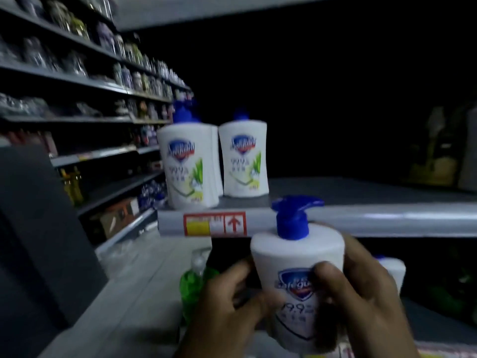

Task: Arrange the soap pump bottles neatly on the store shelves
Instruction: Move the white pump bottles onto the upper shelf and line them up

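I hold a white soap pump bottle (296, 254) with a blue pump head in front of and below the shelf edge. My right hand (361, 293) wraps its right side, thumb across the label. My left hand (227, 301) touches its left side, fingers bent against it. On the grey shelf (361, 195) above stand two white pump bottles with blue pumps, one at the left front (185, 164) and one beside it (244, 158), labels facing me. Another white bottle (392, 272) shows partly behind my right hand.
A green pump bottle (192, 280) stands on the lower level left of my hands. The shelf's front rail carries a red and yellow price tag (214, 224). Long aisle shelves (90, 120) full of goods run along the left. The shelf's right part is dark.
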Demonstrator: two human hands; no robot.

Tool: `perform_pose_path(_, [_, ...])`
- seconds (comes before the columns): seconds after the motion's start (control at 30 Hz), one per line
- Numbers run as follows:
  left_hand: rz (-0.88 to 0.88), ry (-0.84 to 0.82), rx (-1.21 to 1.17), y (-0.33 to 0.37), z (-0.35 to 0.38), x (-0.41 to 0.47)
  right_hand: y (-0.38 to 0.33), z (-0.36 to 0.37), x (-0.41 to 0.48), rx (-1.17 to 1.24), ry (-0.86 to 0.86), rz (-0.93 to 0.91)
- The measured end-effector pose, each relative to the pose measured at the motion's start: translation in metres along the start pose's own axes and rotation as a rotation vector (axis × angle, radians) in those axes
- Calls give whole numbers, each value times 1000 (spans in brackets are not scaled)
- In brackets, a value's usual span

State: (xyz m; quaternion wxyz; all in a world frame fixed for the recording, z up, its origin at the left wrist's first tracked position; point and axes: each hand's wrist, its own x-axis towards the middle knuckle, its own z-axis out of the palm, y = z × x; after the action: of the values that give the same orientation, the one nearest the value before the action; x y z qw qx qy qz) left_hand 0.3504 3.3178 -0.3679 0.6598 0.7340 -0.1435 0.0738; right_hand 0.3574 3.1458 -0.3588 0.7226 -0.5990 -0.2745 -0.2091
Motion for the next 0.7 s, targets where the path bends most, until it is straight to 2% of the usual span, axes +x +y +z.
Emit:
perform_pose_path(0.17, [391,65,54,73,10,51,-38,1,80,-36,36,-303])
perform_pose_path(0.27, [522,110,121,96,8,85,-44,1,121,-96,-49,-367])
perform_pose_path(0.37, [493,142,176,97,4,112,-35,1,147,-130,-99,-298])
perform_pose_path(0.57, [376,279,329,66,-6,126,1,6,158,-79,-120,-9])
perform_pose_path(0.7, [412,374,542,62,-12,115,8,-3,159,-305,-210,27])
